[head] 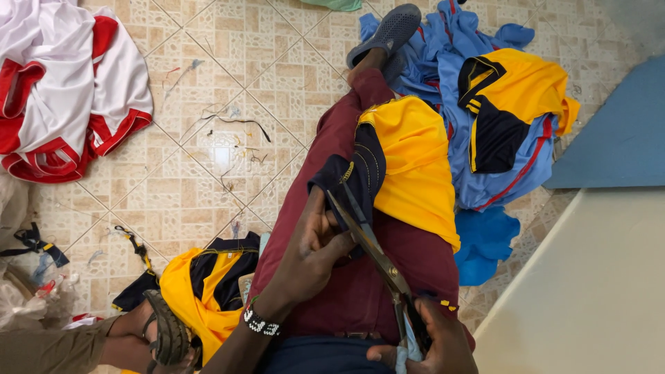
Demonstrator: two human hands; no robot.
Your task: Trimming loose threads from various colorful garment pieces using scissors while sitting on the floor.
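While my right hand (429,343) sits low at the bottom edge of the view, its fingers are curled shut around the handles of a pair of scissors (374,249), whose long blades run up and to the left across my lap. My left hand (315,246) comes in from below, a black-and-white beaded wristband (261,323) on the wrist, the forearm angled up toward the middle. Its fingers are closed in a pinch on the navy trim (346,180) of a yellow garment (412,166), holding that dark edge right where the scissor tips meet it. I cannot tell how far apart the blades stand. The garment lies draped over my thigh in maroon trousers (360,284), the yellow part spread to the right of the navy collar.

Down at the lower left, another yellow and navy garment (201,284) is bunched on the tiled floor (180,201), just beside a foot in a brown sandal (166,336). Loose threads (239,125) lie scattered on the tiles. Farther out, my foot in a grey shoe (391,31) rests against a heap of blue garments (443,48), with a yellow and navy piece (512,104) lying on top. At the far left is a pile of white and red garments (62,90).
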